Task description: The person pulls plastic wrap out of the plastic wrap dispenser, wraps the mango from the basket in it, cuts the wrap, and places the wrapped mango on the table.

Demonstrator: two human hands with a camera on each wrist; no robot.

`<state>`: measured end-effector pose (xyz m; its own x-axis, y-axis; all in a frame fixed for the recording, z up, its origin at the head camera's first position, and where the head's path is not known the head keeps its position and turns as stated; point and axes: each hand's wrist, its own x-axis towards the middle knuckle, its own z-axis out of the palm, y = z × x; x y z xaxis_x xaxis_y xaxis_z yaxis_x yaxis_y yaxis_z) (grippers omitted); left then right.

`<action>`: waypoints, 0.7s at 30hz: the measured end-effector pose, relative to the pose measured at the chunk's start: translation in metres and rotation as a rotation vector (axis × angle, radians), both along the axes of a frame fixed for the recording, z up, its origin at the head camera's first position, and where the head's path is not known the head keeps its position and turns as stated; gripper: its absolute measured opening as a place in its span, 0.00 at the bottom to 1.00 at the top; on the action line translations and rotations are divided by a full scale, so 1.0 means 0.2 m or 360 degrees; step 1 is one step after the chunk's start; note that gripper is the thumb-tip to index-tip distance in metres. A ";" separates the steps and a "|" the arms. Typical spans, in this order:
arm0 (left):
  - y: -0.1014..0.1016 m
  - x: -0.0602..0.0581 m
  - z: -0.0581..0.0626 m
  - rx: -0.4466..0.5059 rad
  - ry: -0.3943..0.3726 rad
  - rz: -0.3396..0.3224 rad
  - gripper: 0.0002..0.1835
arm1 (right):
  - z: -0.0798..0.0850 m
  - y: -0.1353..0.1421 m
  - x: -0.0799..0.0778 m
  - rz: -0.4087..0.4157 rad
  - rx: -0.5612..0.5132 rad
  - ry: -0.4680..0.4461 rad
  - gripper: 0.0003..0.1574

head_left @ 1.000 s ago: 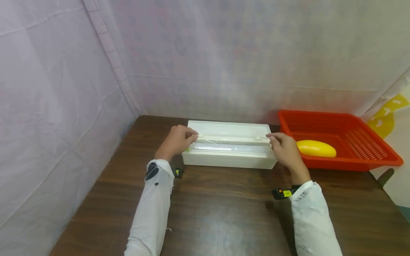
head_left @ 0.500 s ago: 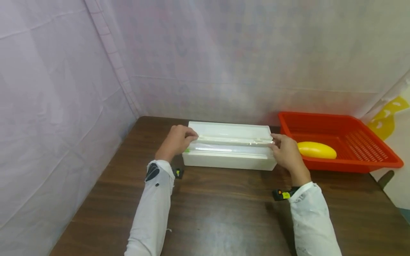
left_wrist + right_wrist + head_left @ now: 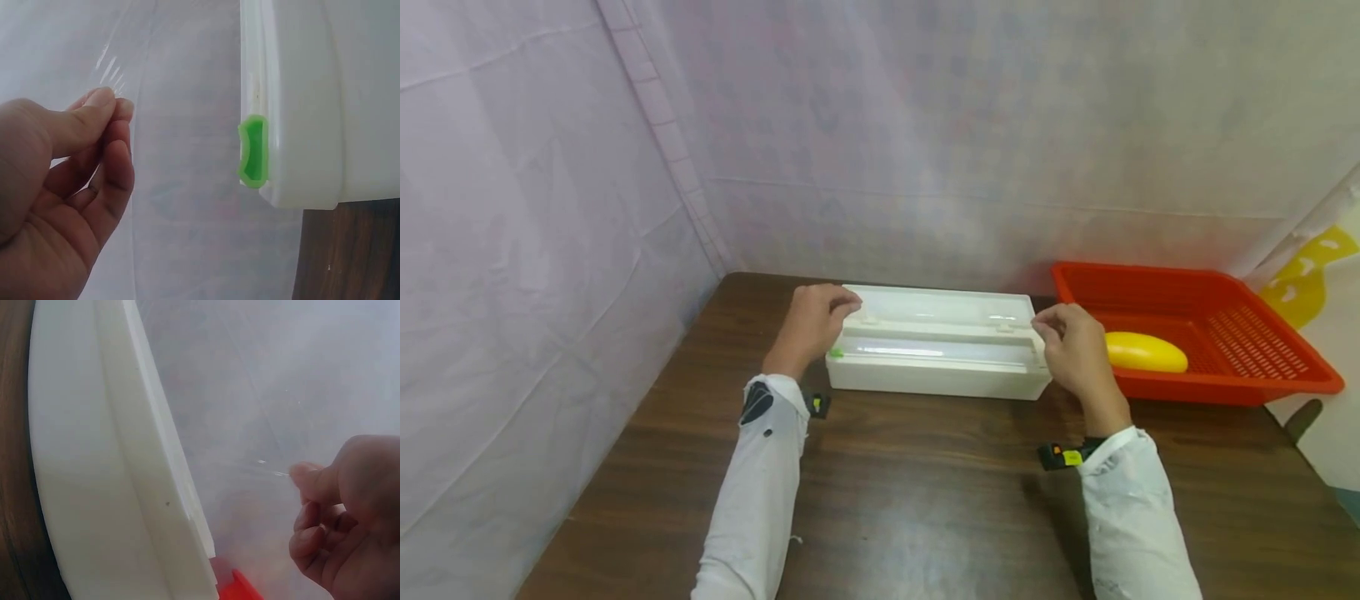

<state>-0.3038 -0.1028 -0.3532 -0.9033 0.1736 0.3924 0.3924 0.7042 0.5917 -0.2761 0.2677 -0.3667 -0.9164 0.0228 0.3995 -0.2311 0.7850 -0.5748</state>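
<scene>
A white cling film dispenser box [image 3: 938, 380] stands lengthwise on the wooden table, its lid tipped back and a film roll showing inside. My left hand [image 3: 815, 323] pinches one corner of the clear cling film [image 3: 110, 70] between thumb and forefinger, above the box's left end. At the right end, my right hand [image 3: 1075, 348] pinches the other corner of the film. Creases in the film run from the fingertips in both wrist views. A green end piece [image 3: 255, 151] sits on the box's left end. The film's middle is barely visible.
To the right, close to the box, a red plastic basket [image 3: 1195, 386] holds a yellow oblong object [image 3: 1146, 352]. White cloth [image 3: 880, 125] hangs behind and to the left of the brown table [image 3: 917, 492].
Both hands have risen a little off the dispenser, lifting the film's edge. The right fingers have shifted their grip from the box's right end to a pinch on the film.
</scene>
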 end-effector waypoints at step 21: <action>-0.01 0.07 0.09 0.0103 0.0345 0.0004 0.09 | 0.09 -0.04 0.04 -0.0079 -0.0082 0.0391 0.09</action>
<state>-0.2897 -0.1056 -0.3358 -0.7969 0.1395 0.5878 0.5136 0.6687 0.5375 -0.2675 0.2593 -0.3495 -0.7893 0.0917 0.6071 -0.3306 0.7699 -0.5459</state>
